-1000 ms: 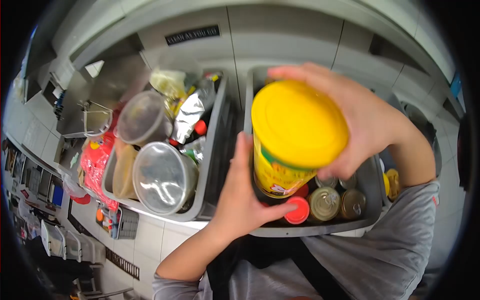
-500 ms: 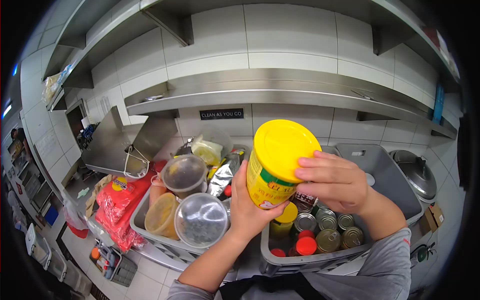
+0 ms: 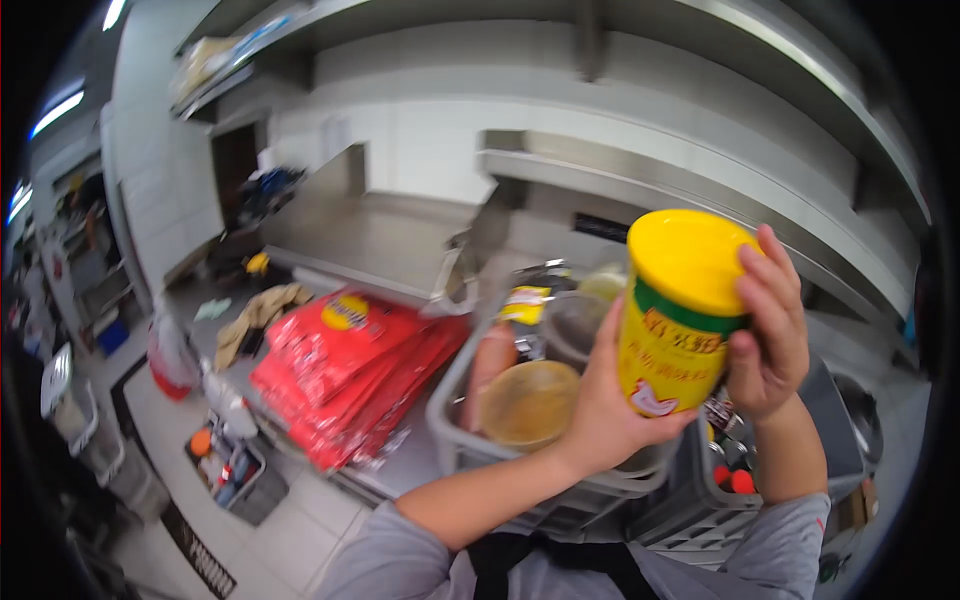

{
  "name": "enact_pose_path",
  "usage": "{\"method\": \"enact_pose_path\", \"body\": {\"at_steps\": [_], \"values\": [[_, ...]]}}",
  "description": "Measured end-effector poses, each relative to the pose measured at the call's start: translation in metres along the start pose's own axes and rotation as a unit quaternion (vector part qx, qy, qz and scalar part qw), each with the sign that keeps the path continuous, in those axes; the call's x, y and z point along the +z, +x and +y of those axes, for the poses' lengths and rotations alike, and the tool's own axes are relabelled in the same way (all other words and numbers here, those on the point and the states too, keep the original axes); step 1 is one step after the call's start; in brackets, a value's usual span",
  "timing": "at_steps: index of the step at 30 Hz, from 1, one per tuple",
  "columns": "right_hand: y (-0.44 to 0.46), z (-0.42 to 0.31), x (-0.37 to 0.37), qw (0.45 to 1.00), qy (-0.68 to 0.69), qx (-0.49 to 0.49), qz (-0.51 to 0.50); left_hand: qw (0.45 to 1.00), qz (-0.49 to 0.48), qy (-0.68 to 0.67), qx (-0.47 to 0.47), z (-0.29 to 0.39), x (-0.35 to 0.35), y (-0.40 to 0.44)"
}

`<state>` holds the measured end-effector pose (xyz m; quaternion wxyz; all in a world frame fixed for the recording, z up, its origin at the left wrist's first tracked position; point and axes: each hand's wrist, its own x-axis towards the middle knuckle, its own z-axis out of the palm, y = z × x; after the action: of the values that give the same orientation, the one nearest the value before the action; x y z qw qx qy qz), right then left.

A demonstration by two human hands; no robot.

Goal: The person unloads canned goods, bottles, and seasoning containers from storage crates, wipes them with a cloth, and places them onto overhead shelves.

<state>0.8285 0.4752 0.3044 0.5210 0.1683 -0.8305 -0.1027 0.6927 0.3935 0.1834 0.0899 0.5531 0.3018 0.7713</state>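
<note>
A yellow tin (image 3: 672, 345) with a plastic lid, a green band and a chicken drawing on its label is held up in front of me, leaning slightly. My left hand (image 3: 615, 425) wraps around its lower left side, fingers closed. Against the right side of the tin, near the lid's rim, rest the bent fingers and thumb of my right hand (image 3: 775, 335). Below stands a grey crate (image 3: 455, 440) with a tub of brown contents (image 3: 530, 402), another round tub and packets. Partly behind my right arm, a second crate (image 3: 690, 490) holds red-capped containers (image 3: 738, 482).
Red plastic packages (image 3: 345, 370) lie stacked on the steel counter left of the crates, beside a brown cloth (image 3: 262, 318). A steel wall shelf (image 3: 700, 200) runs behind. On the floor at left sits a grey basket (image 3: 255, 490) of bottles.
My view has swung left, showing more of the red packages and counter. The tin stays in both hands and is more upright; my right fingers have shifted from the lid's top edge to its side.
</note>
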Motion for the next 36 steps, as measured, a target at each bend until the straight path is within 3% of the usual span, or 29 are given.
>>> {"method": "enact_pose_path", "body": {"at_steps": [4,6,7,9,13,18,20,22,24,28,30,32,34,35,36], "values": [[0.017,-0.052,0.089,0.996,0.080,0.045,0.012,0.993,0.075,-0.094,0.005,0.029,-0.083,-0.003],[0.025,-0.073,0.108,0.971,0.069,0.062,-0.218,0.976,0.101,-0.193,0.011,0.038,-0.129,-0.009],[0.042,-0.079,0.113,0.969,0.089,0.051,-0.224,0.979,0.116,-0.170,0.017,0.040,-0.154,-0.015],[0.077,-0.088,0.115,0.912,0.014,-0.040,-0.408,0.976,0.144,-0.163,0.006,0.036,-0.213,-0.038],[0.120,-0.089,0.161,0.933,0.020,-0.101,-0.345,0.961,0.205,-0.183,-0.007,0.067,-0.311,-0.111],[0.159,-0.101,0.250,0.895,0.133,-0.176,-0.387,0.900,0.382,-0.200,-0.066,0.136,-0.374,-0.259],[0.159,-0.113,0.306,0.862,0.177,-0.211,-0.426,0.877,0.469,-0.085,-0.065,0.163,-0.393,-0.326],[0.168,-0.139,0.364,0.863,0.181,-0.262,-0.393,0.861,0.501,-0.025,-0.082,0.198,-0.405,-0.374],[0.187,-0.170,0.422,0.818,0.187,-0.301,-0.453,0.843,0.531,-0.010,-0.080,0.223,-0.422,-0.415],[0.210,-0.235,0.598,0.810,0.256,-0.175,-0.498,0.810,0.573,0.089,-0.090,0.252,-0.486,-0.439],[0.207,-0.262,0.726,0.835,0.279,-0.124,-0.458,0.804,0.575,0.097,-0.118,0.264,-0.534,-0.453],[0.186,-0.275,0.860,0.843,0.223,-0.037,-0.488,0.785,0.592,0.100,-0.151,0.280,-0.562,-0.465],[0.172,-0.291,0.926,0.691,0.140,0.233,-0.670,0.779,0.553,0.159,-0.250,0.304,-0.591,-0.466],[0.157,-0.291,0.953,0.688,0.146,0.224,-0.675,0.780,0.552,0.137,-0.261,0.310,-0.603,-0.470],[0.127,-0.284,0.970,0.749,0.086,0.160,-0.638,0.773,0.559,0.139,-0.264,0.314,-0.614,-0.477]]}}
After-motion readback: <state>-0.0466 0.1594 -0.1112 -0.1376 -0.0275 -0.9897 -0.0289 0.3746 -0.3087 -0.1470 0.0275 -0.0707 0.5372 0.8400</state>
